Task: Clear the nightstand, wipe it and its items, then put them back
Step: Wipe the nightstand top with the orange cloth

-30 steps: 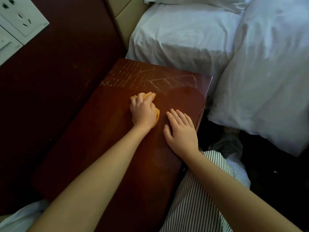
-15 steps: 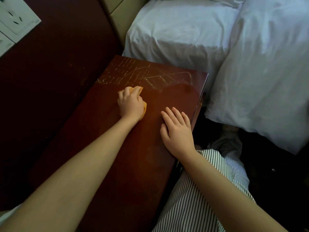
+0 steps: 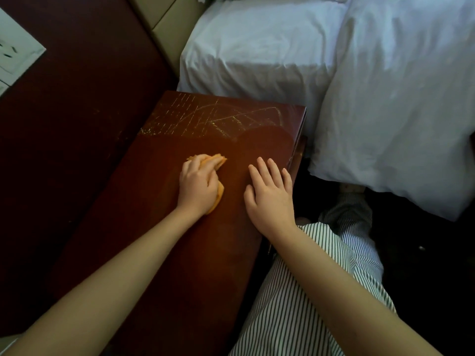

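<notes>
At the far left a white socket plate (image 3: 15, 57) is cut off by the frame edge, so its openings are hard to make out. It sits on a dark wall panel (image 3: 77, 124). Next comes the reddish-brown desk (image 3: 159, 227), with pale streaks (image 3: 213, 119) along its far edge and its near end hidden under the forearms. On its middle the left hand (image 3: 198, 187) grips an orange cloth (image 3: 217, 160), its fingers (image 3: 195, 163) curled over it. The hand covers most of the cloth; only bits show at the fingertips and beside the palm. Just beside it, the right hand (image 3: 270, 194) rests flat near the desk's right edge, its fingers (image 3: 262, 168) straight and holding nothing. Below are striped trousers (image 3: 295, 304). Beyond the desk lies a white bed (image 3: 257, 47), and a white duvet (image 3: 398, 98) hangs at the right over dark, unreadable floor.
</notes>
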A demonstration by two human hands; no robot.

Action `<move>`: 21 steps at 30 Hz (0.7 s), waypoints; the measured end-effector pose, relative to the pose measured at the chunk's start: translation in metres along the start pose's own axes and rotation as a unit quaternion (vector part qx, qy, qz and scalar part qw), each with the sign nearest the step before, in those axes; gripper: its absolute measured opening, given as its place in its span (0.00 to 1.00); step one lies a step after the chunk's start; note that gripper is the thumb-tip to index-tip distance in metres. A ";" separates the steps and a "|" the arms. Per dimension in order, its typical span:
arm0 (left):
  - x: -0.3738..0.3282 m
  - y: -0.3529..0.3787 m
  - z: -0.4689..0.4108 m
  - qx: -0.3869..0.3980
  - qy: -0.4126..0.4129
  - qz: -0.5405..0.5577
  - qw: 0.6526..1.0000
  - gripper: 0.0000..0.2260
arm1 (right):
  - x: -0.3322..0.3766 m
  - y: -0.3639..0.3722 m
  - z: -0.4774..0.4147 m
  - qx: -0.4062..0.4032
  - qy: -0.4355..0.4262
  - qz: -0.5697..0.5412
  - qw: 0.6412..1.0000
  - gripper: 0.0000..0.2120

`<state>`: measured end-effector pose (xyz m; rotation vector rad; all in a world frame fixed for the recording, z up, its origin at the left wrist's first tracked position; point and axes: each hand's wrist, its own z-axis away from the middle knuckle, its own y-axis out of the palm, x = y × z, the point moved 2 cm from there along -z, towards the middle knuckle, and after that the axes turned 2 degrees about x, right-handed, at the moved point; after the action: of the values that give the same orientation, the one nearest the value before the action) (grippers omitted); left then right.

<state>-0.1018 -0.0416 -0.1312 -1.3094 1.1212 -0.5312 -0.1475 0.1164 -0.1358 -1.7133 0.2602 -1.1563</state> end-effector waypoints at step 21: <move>-0.010 0.003 -0.014 -0.019 -0.066 -0.023 0.997 0.17 | -0.015 -0.016 0.001 0.038 0.052 -0.029 0.997 0.24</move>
<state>-0.1193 -0.0388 -0.1288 -1.3856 0.9982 -0.4534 -0.1596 0.1335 -0.1316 -1.6054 0.2280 -1.2852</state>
